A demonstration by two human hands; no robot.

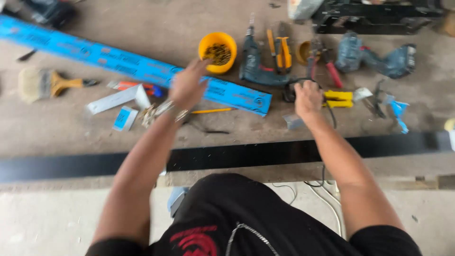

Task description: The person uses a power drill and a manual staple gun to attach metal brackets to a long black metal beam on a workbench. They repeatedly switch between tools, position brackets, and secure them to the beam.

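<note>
My left hand [187, 85] reaches forward over the long blue strip [118, 61], its fingertips close to the yellow cup [218, 50] holding small dark screws. It holds nothing that I can see. My right hand [308, 97] is closed on a dark tool with a black cord [290, 90], beside the yellow-handled snips [337, 98]. A blue-green power drill [256, 66] lies just beyond, between the two hands.
A black metal bar [237, 154] runs across in front of me. On the concrete lie a paintbrush [40, 84], a white angle piece [116, 98], a yellow pencil [213, 111], red pliers [327, 64], a second drill [379, 59], and orange clamps [280, 50].
</note>
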